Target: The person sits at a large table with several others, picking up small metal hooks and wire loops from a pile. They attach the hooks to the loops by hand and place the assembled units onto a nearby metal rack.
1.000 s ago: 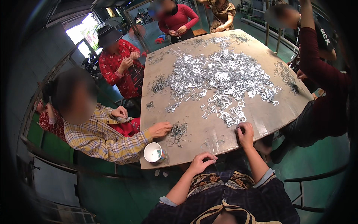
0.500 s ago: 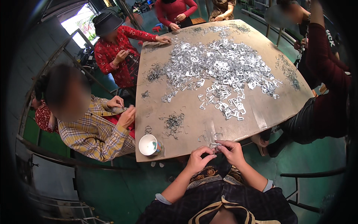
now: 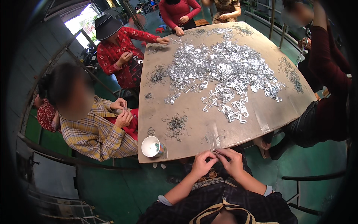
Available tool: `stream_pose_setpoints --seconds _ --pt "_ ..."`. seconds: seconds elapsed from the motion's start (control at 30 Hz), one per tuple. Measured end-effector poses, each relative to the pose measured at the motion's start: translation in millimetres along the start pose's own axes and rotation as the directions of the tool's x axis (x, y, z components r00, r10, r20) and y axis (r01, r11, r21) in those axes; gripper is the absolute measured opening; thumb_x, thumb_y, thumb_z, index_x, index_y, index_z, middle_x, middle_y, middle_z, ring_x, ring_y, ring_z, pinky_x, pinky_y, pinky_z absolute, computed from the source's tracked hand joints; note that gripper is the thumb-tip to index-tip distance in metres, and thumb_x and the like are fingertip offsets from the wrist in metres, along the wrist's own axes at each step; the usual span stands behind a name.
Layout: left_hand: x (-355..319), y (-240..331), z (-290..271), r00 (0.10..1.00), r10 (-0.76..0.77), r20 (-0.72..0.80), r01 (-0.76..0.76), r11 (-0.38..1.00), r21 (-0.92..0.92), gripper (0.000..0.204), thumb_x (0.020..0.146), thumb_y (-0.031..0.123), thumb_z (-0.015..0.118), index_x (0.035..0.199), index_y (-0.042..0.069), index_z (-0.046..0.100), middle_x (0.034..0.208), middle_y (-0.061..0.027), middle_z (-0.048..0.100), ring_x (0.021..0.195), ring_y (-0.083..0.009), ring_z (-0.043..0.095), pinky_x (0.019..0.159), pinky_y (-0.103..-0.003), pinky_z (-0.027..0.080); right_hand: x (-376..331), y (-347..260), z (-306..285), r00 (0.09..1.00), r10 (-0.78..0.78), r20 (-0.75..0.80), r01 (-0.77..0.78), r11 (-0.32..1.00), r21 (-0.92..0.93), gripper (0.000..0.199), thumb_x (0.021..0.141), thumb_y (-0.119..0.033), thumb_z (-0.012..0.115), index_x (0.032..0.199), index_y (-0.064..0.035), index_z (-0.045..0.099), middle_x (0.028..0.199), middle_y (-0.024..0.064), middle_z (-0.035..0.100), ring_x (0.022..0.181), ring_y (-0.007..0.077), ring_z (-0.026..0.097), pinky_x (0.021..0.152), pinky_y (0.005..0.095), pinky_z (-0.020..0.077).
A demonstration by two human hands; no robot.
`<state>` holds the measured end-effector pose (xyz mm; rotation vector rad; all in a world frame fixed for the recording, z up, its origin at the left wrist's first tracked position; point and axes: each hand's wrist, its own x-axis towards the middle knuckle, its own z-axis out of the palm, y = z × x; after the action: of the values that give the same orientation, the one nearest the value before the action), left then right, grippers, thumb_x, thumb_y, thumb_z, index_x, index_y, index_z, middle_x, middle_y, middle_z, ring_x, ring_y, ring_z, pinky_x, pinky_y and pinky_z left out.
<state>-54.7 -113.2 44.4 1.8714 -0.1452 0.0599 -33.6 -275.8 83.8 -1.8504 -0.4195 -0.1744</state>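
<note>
At the near edge of the table (image 3: 197, 110), my left hand (image 3: 203, 163) and my right hand (image 3: 230, 160) meet, fingertips pinched together. A small silver metal hook (image 3: 213, 151) shows between them; its exact form is mostly hidden by the fingers. Just beyond my hands lie a few thin wire clips (image 3: 206, 139). A heap of flat silver metal hooks (image 3: 223, 69) covers the table's middle. Left of my hands is a loose pile of dark thin wire clips (image 3: 176, 126). A white-lined paper cup (image 3: 150, 146) stands at the near left corner.
A person in a yellow plaid shirt (image 3: 93, 130) sits at the left, with a person in red (image 3: 112, 56) beyond. Others stand at the far side and right, including a dark red sleeve (image 3: 322, 56). A metal bar frame (image 3: 315, 177) stands at lower right.
My hands have drawn closer together, and the hook between them is less visible now. The plaid-shirted person's hands have moved. The whole view has shifted slightly.
</note>
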Motion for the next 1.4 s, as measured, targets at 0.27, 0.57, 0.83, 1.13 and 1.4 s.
stream_pose_setpoints --seconds 0.27,0.57,0.83,1.13,1.4 --pt "3.7 3.3 -16.1 0.989 -0.008 0.148 0.023 0.994 -0.104 0.024 0.078 0.006 0.076 0.099 0.001 0.066 0.097 -0.0055 0.069 0.093 -0.0124 0.063 0.086 -0.028 0.049 -5.4 1.5 -1.6 0.995 -0.081 -0.056 0.080 0.997 -0.021 0.026 0.077 0.005 0.069 0.102 -0.0013 0.069 0.090 0.0156 0.070 0.080 0.0266 0.070 0.069 0.0312 0.0546" --pt "69.9 -48.6 -74.9 0.928 -0.056 -0.369 0.319 0.632 0.706 0.019 0.080 0.023 0.072 0.088 0.007 0.066 0.095 -0.0084 0.062 0.096 -0.0271 0.056 0.086 -0.041 0.043 -10.0 7.8 -2.5 0.997 -0.065 -0.037 0.064 0.998 -0.016 0.026 0.076 0.005 0.070 0.102 -0.0014 0.067 0.089 0.0153 0.070 0.078 0.0269 0.070 0.067 0.0316 0.0542" --pt "88.3 -65.2 -63.0 0.953 -0.093 -0.288 0.298 0.456 0.839 0.019 0.087 0.020 0.062 0.098 0.004 0.063 0.103 -0.0126 0.060 0.106 -0.0310 0.052 0.092 -0.044 0.040 -10.0 7.9 -2.2 0.996 -0.066 -0.056 0.067 0.998 0.008 0.029 0.076 0.005 0.070 0.104 -0.0013 0.067 0.090 0.0156 0.070 0.078 0.0264 0.070 0.068 0.0320 0.0547" --pt "64.6 -26.8 -53.0 0.985 0.088 -0.151 0.007 0.844 0.537 0.017 0.085 0.006 0.063 0.101 0.001 0.063 0.088 -0.0152 0.069 0.080 -0.0305 0.066 0.071 -0.040 0.051 -12.3 11.8 -6.5 0.996 -0.033 -0.077 0.035 0.999 0.028 0.035 0.075 0.006 0.069 0.109 -0.0008 0.065 0.086 0.0155 0.068 0.075 0.0241 0.069 0.067 0.0311 0.0537" --pt "26.3 44.8 -26.1 0.971 -0.238 0.019 0.233 0.929 -0.287 0.005 0.085 0.002 0.068 0.086 -0.002 0.064 0.084 -0.0032 0.067 0.075 -0.0093 0.062 0.066 -0.024 0.048 -11.2 9.6 -7.4 0.994 0.056 -0.097 -0.049 0.997 0.067 0.041 0.076 0.005 0.070 0.115 -0.0032 0.062 0.083 0.0135 0.068 0.077 0.0225 0.069 0.068 0.0309 0.0534"
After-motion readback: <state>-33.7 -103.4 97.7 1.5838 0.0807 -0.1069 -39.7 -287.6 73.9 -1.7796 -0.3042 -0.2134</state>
